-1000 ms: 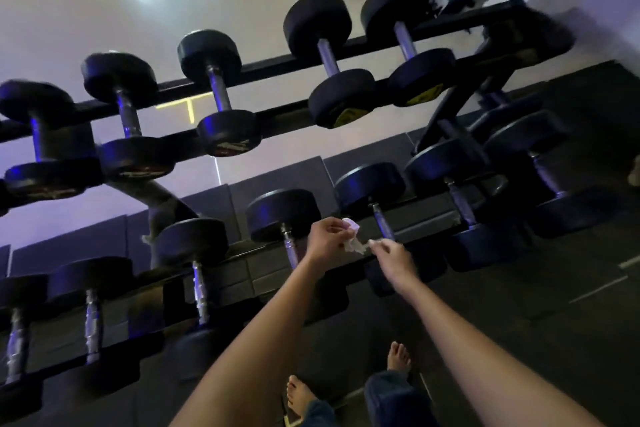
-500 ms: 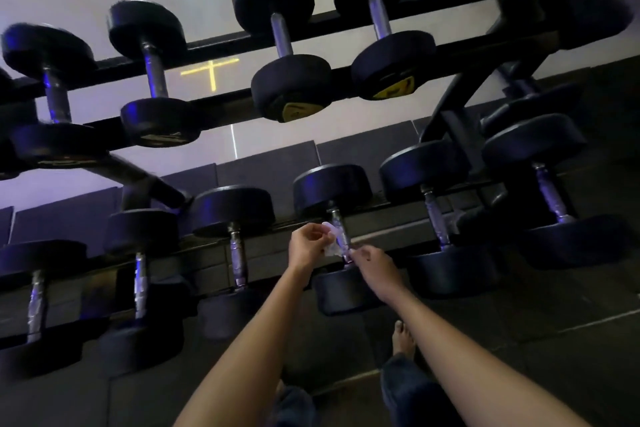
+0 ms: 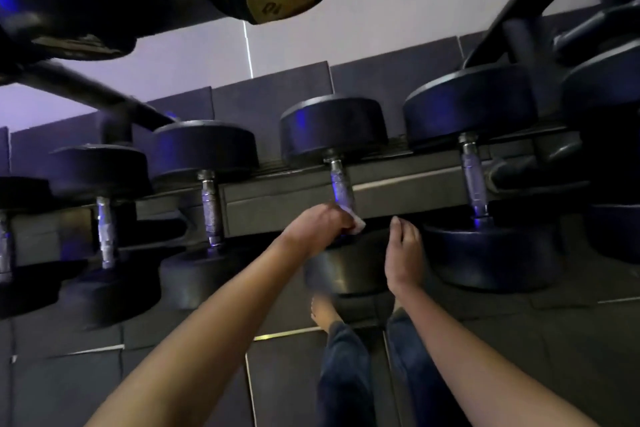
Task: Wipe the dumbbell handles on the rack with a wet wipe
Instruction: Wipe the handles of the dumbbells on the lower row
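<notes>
Right hand (image 3: pixel 403 253) has let go of the wet wipe (image 3: pixel 359 224) and hangs loosely curled, empty, just beside; left hand (image 3: pixel 320 229) clenches the wipe round the dumbbell handle (image 3: pixel 341 185).

a gym's free-weight area: a two-tier black rack (image 3: pixel 398 196) carries rows of round-headed dumbbells (image 3: pixel 332 128) with knurled metal handles (image 3: pixel 341 184), and one dumbbell head on the upper tier shows a yellow weight label (image 3: pixel 277 0). dark square mat tiles (image 3: pixel 554 340) cover the floor under and in front of it.
</notes>
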The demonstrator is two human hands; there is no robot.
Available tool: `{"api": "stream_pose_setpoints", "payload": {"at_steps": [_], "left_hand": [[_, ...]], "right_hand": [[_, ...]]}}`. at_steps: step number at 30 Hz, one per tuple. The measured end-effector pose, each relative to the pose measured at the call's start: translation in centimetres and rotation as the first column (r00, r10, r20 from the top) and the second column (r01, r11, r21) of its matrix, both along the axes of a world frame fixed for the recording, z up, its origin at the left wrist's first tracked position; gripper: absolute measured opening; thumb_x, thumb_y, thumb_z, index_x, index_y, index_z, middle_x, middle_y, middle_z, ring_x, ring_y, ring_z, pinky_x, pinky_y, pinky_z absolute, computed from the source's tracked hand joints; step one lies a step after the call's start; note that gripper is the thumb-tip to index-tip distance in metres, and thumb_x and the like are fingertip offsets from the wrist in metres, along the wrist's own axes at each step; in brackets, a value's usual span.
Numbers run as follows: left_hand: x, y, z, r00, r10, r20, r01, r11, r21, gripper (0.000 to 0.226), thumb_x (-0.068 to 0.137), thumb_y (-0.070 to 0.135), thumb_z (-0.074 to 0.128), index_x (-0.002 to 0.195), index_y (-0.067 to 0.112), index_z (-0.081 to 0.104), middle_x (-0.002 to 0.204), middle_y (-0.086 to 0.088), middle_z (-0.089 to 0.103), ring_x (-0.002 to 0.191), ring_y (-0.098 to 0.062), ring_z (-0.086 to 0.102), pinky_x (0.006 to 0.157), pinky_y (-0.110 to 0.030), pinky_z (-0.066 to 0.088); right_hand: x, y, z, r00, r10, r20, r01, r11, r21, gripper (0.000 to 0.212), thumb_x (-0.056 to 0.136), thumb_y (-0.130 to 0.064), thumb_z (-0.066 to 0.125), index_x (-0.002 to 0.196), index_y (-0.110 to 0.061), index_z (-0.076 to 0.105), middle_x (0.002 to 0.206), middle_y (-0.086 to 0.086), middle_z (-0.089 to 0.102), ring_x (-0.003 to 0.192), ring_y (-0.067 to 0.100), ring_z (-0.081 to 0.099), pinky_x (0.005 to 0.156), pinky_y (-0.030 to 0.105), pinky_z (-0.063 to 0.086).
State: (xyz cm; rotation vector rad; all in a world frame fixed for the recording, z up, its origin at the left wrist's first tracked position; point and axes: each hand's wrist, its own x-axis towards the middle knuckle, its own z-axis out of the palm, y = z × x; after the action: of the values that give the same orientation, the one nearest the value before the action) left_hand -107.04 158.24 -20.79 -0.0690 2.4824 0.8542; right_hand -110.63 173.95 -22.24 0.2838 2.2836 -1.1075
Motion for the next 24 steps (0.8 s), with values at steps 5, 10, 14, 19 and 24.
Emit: {"api": "stream_pose_setpoints", "payload": {"at_steps": [5,10,14,19,24], "left_hand": [[-1.6,-0.3,-1.0,0.947,-0.314,0.068,0.321,0.916,-0.242,0.033,0.083,0.037,0.039,0.089,0.025,0.069,0.096,-0.003,0.063,0.092,-0.023,0.061,0.075,-0.031,0.052],[-5.5,2.0,-1.9,0.824,-0.504,0.260,0.564,0.685,-0.461,0.023,0.094,0.019,0.047,0.108,0.017,0.065,0.112,-0.010,0.062,0.119,-0.026,0.046,0.098,-0.033,0.034],[-6.8,3.6,-2.2,0.847,-0.419,0.327,0.529,0.715,-0.456,0.028,0.097,0.018,0.043,0.121,0.013,0.057,0.128,-0.012,0.053,0.123,-0.027,0.045,0.103,-0.032,0.030],[-3.6,1.9,-1.5,0.958,-0.230,0.168,0.273,0.913,-0.303,0.030,0.097,0.027,0.045,0.118,0.014,0.061,0.119,-0.014,0.056,0.112,-0.031,0.053,0.092,-0.033,0.043],[0.1,1.1,-1.4,0.895,0.389,0.219,-0.399,0.917,0.000,0.016,0.086,0.035,0.064,0.091,0.021,0.071,0.087,0.003,0.062,0.081,-0.014,0.055,0.069,-0.017,0.037]], "right_hand": [[0.3,-0.5,-0.7,0.991,-0.130,-0.020,0.131,0.991,0.040,0.038,0.100,-0.033,0.035,0.119,-0.010,0.060,0.128,0.006,0.056,0.114,0.024,0.052,0.077,0.023,0.030],[0.6,-0.4,-1.6,0.986,-0.155,-0.055,0.158,0.985,0.065,0.036,0.099,-0.032,0.038,0.113,-0.010,0.063,0.121,0.005,0.061,0.110,0.024,0.054,0.075,0.022,0.030],[0.6,-0.3,-1.9,0.985,-0.156,-0.076,0.160,0.986,0.046,0.031,0.098,-0.026,0.042,0.112,-0.009,0.063,0.120,0.006,0.060,0.110,0.024,0.054,0.078,0.021,0.030],[0.7,-0.3,-2.1,0.984,-0.145,-0.104,0.150,0.988,0.042,0.041,0.093,-0.035,0.037,0.109,-0.008,0.064,0.119,0.005,0.061,0.108,0.023,0.054,0.078,0.021,0.030],[0.9,-0.4,-2.1,0.982,-0.156,-0.106,0.161,0.986,0.043,0.042,0.092,-0.036,0.036,0.107,-0.009,0.064,0.117,0.004,0.062,0.106,0.023,0.055,0.074,0.021,0.029]]}}
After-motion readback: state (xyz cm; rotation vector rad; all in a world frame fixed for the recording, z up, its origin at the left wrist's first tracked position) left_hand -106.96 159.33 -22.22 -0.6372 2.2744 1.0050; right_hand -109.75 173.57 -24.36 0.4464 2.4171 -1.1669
